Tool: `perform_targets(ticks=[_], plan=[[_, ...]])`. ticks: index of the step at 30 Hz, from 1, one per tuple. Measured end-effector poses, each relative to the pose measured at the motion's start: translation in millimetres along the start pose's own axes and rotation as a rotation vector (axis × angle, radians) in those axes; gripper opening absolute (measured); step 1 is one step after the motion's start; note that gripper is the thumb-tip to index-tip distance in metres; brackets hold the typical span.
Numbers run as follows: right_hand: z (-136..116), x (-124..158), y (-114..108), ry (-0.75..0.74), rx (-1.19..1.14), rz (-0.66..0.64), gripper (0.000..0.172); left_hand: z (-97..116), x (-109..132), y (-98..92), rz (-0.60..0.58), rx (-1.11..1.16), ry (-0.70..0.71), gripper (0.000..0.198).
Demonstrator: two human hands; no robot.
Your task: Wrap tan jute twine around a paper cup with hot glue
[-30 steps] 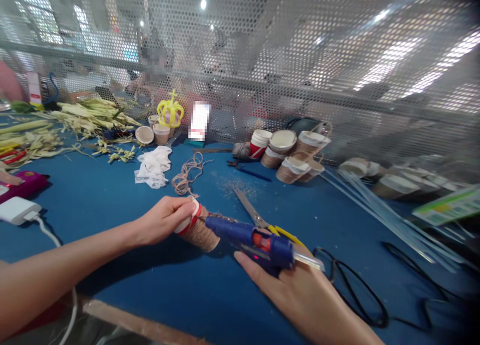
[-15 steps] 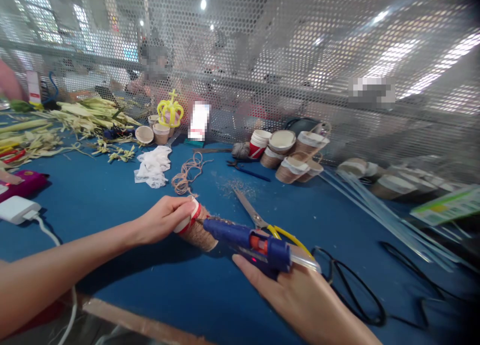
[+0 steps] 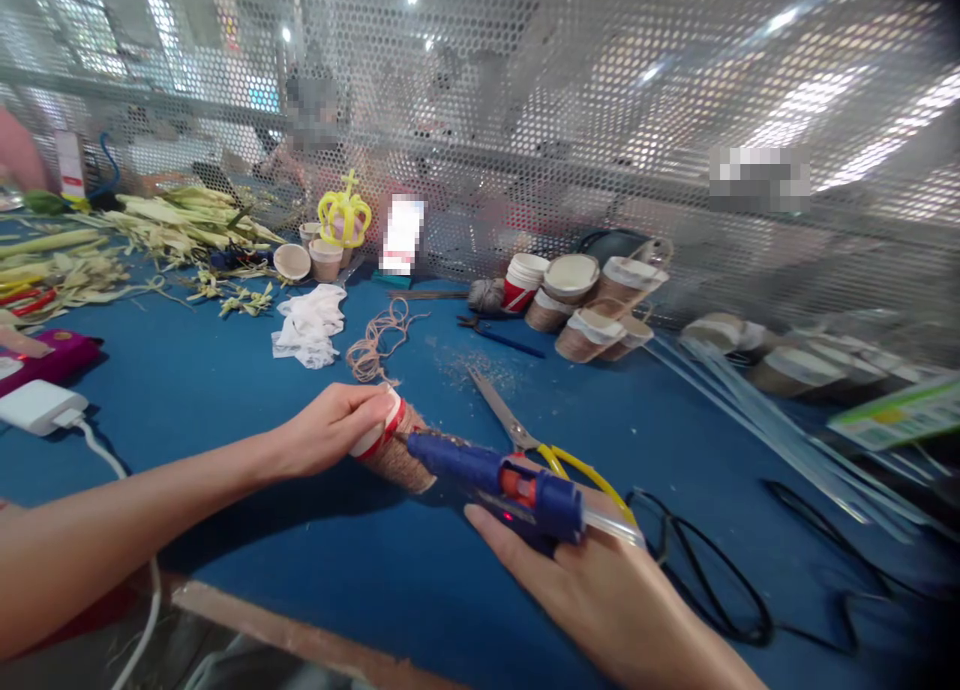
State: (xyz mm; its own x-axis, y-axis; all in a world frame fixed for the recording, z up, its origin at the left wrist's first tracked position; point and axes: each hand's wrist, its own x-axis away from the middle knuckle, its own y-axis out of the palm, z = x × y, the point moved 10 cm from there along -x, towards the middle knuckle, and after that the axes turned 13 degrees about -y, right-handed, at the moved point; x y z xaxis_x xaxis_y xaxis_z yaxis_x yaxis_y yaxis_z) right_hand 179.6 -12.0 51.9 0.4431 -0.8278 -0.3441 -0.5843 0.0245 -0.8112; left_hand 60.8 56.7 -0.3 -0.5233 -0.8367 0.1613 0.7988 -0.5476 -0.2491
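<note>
My left hand (image 3: 330,428) is closed round the rim end of a paper cup (image 3: 393,447) that lies on its side on the blue table (image 3: 225,390). The cup has a red and white rim and brown twine wound round its body. My right hand (image 3: 592,585) grips a blue glue gun (image 3: 495,476), whose nozzle touches the twine on the cup. A glue stick pokes out of the gun's back end.
Scissors with yellow handles (image 3: 525,436) lie just behind the gun. Loose twine (image 3: 379,335), white cloth (image 3: 307,325), several twine-wrapped cups (image 3: 592,305), clear glue sticks (image 3: 765,415) and a black cord (image 3: 712,580) lie around. A perforated metal screen (image 3: 600,120) closes the far side, with a person behind it.
Almost nothing has moved. The gun's nozzle shifted slightly along the cup and the view tilted a little.
</note>
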Motion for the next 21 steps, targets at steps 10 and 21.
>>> perform_targets(ticks=[10, 21], plan=[[2, 3, 1, -0.022, 0.01, 0.02, 0.011, 6, 1, 1.0, 0.001, -0.01, 0.021, 0.034], [-1, -8, -11, -0.019, 0.009, 0.03, 0.015, -2, 0, -2.8, 0.027, -0.033, 0.01, 0.039]])
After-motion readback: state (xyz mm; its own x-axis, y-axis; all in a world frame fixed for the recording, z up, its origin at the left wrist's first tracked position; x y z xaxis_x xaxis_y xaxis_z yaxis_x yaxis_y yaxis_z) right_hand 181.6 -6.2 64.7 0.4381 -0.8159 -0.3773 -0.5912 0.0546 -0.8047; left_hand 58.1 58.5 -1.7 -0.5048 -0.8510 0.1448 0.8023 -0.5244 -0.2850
